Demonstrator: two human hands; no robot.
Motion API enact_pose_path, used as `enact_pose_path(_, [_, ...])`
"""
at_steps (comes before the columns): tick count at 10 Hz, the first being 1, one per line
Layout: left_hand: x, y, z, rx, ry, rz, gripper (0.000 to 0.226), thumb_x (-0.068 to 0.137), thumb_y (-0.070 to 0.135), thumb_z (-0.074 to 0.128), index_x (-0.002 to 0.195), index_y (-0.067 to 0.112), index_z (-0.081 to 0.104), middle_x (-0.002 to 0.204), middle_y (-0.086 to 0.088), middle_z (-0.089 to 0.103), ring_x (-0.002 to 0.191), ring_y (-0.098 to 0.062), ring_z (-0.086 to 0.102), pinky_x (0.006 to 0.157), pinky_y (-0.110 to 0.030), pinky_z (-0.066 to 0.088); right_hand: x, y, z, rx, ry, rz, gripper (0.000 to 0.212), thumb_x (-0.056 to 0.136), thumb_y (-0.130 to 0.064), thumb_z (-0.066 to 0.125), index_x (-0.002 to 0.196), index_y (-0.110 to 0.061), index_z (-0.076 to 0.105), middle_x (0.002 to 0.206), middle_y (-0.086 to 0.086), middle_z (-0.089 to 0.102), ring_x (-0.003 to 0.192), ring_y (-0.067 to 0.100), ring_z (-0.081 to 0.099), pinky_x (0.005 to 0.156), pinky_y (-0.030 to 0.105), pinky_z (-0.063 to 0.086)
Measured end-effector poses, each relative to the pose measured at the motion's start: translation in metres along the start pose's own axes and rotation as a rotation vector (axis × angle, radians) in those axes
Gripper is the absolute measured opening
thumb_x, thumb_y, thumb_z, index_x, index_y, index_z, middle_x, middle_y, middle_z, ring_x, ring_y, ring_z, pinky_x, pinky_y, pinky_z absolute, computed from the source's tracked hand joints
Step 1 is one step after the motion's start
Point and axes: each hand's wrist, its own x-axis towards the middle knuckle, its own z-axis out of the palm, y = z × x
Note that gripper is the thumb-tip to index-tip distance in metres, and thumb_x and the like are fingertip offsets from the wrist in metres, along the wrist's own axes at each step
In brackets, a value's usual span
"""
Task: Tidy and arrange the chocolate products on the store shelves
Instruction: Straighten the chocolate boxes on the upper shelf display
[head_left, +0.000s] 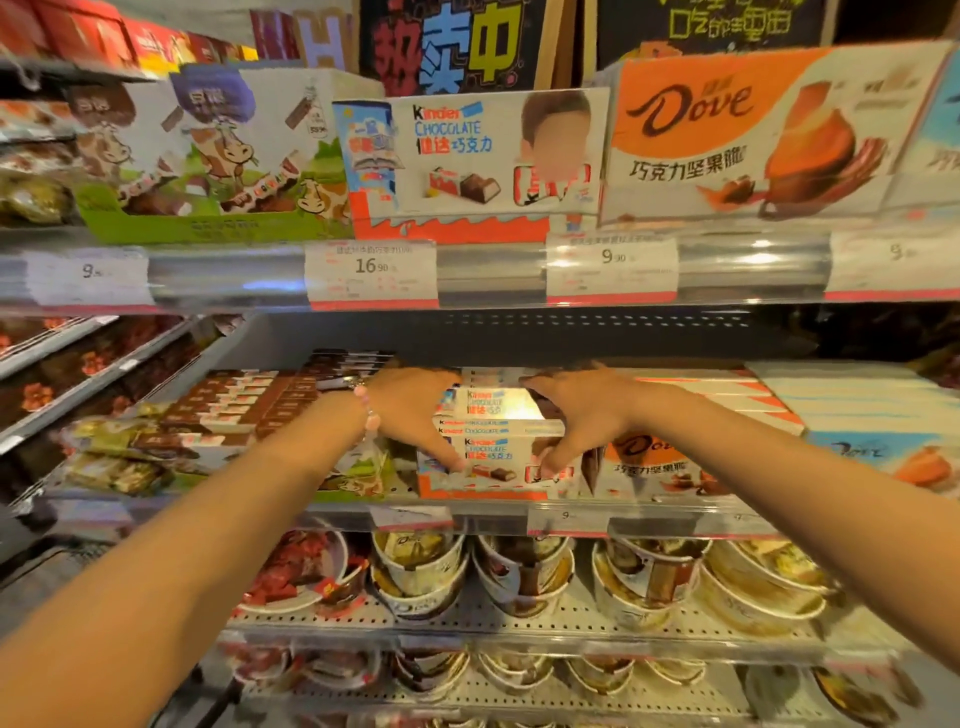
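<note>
Middle shelf (467, 506), head view. A stack of white chocolate boxes (498, 441) sits at the front edge, centre, long axis running left to right across the shelf face, printed fronts toward the camera. At least three boxes are in the pile; the exact count is unclear.

Left hand (415, 415) lies against the left end of the stack, fingers spread and bent down over the corner, fingertip touching the lowest box front. Right hand (576, 415) mirrors it at the right end, fingers curved round that corner. Both hands clasp the stack between them; neither is nearer, and the boxes lie directly between the palms. A bead bracelet (370, 410) is on the left wrist.

Judgement: the step in hand is squaring the pile. Any push inward or slide back depends on this end-to-end hold along the long axis.

Surroundings: brown chocolate bars (244, 400) lie to the left, well apart. An orange chocolate box (649, 462) stands just beside the stack on the right, so there is little room to shift that way. The upper shelf (493, 270) with its price tags overhangs, limiting lift. Chocolate cups (421, 571) fill the shelf below.
</note>
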Motion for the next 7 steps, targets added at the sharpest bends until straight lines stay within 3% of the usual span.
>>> enact_pose_path(1, [-0.017, 0.019, -0.028, -0.038, -0.225, 0.088, 0.042, 0.095, 0.007, 0.045, 0.127, -0.018, 0.034, 0.140, -0.032, 0.035, 0.131, -0.039, 0.036, 0.063, 0.000, 0.032, 0.000, 0.000, 0.003, -0.067, 0.044, 0.021, 0.101, 0.063, -0.065, 0.069, 0.144, -0.023, 0.026, 0.141, 0.000, 0.045, 0.127, 0.023, 0.043, 0.105, 0.044, 0.030])
enact_pose_path(2, [0.016, 0.001, -0.001, -0.111, -0.004, 0.064, 0.076, 0.065, 0.035, 0.066, 0.122, -0.011, 0.047, 0.125, -0.024, 0.050, 0.118, -0.039, 0.047, 0.088, -0.020, 0.041, -0.002, 0.000, 0.001, -0.051, 0.059, 0.002, 0.094, 0.065, -0.062, 0.070, 0.142, -0.023, 0.032, 0.138, 0.000, 0.044, 0.130, 0.022, 0.037, 0.109, 0.048, 0.023])
enact_pose_path(3, [0.005, -0.004, 0.003, -0.141, 0.006, 0.017, 0.086, 0.052, 0.059, 0.074, 0.123, 0.016, 0.050, 0.113, 0.005, 0.048, 0.101, -0.014, 0.050, 0.089, -0.034, 0.046, -0.006, 0.002, 0.000, 0.068, 0.085, -0.042, 0.090, 0.066, -0.060, 0.071, 0.139, -0.022, 0.035, 0.131, -0.003, 0.050, 0.123, 0.018, 0.042, 0.106, 0.046, 0.031])
enact_pose_path(4, [0.007, -0.005, 0.006, -0.149, 0.042, 0.072, 0.060, 0.064, 0.060, 0.073, 0.108, 0.024, 0.054, 0.102, 0.007, 0.053, 0.087, -0.009, 0.053, 0.073, -0.027, 0.049, -0.009, 0.003, -0.001, 0.162, 0.071, -0.109, 0.065, 0.070, -0.053, 0.073, 0.124, -0.024, 0.052, 0.118, -0.008, 0.060, 0.107, 0.012, 0.056, 0.092, 0.036, 0.048])
enact_pose_path(5, [0.009, -0.007, 0.008, -0.251, 0.041, 0.066, 0.049, 0.067, 0.053, 0.075, 0.101, 0.026, 0.053, 0.095, 0.010, 0.057, 0.082, -0.006, 0.056, 0.065, -0.020, 0.047, -0.011, 0.004, -0.001, 0.217, 0.095, -0.117, 0.048, 0.071, -0.045, 0.075, 0.110, -0.021, 0.061, 0.106, -0.007, 0.068, 0.094, 0.009, 0.063, 0.081, 0.035, 0.055])
enact_pose_path(6, [0.006, -0.007, 0.008, -0.304, 0.071, 0.080, 0.041, 0.067, 0.048, 0.077, 0.089, 0.037, 0.045, 0.089, 0.018, 0.053, 0.079, -0.001, 0.055, 0.061, -0.015, 0.041, -0.011, 0.005, -0.001, 0.275, 0.141, -0.136, 0.048, 0.071, -0.040, 0.077, 0.110, -0.019, 0.059, 0.106, -0.005, 0.067, 0.093, 0.010, 0.064, 0.079, 0.033, 0.056])
enact_pose_path(7, [0.005, -0.004, 0.005, -0.289, 0.055, 0.083, 0.042, 0.069, 0.047, 0.076, 0.092, 0.037, 0.043, 0.086, 0.022, 0.050, 0.077, 0.002, 0.052, 0.060, -0.013, 0.038, -0.009, 0.006, 0.001, 0.279, 0.121, -0.138, 0.047, 0.073, -0.040, 0.075, 0.112, -0.020, 0.058, 0.108, -0.005, 0.067, 0.094, 0.010, 0.064, 0.080, 0.034, 0.056])
